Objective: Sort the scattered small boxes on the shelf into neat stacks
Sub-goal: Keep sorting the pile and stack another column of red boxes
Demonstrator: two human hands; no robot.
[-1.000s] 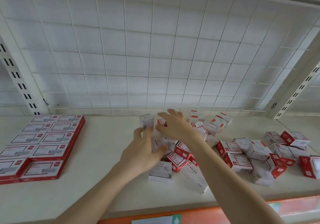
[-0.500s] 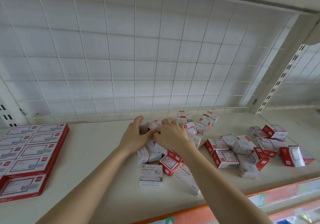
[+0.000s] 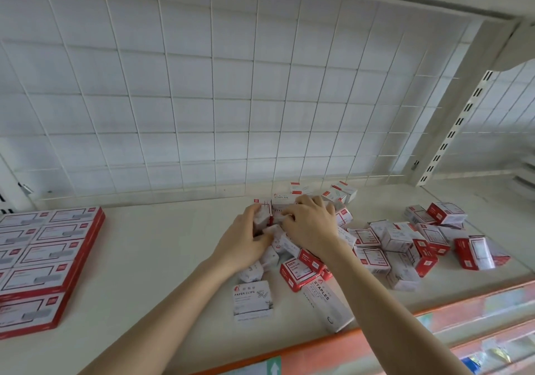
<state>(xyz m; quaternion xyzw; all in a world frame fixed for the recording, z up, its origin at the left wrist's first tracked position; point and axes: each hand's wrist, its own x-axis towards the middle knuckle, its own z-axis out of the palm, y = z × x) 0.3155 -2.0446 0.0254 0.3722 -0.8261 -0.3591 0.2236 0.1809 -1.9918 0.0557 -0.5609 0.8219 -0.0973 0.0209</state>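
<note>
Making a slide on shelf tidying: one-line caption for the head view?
Left hand and right hand grip small red-and-white cardboard boxes in the scattered pile on the cream shelf.

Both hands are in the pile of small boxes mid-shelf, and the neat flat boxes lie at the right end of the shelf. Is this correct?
Not quite. The head view shows the neat flat boxes at the left end of the shelf, not the right. The left hand and right hand are indeed in the pile of small boxes.
</note>
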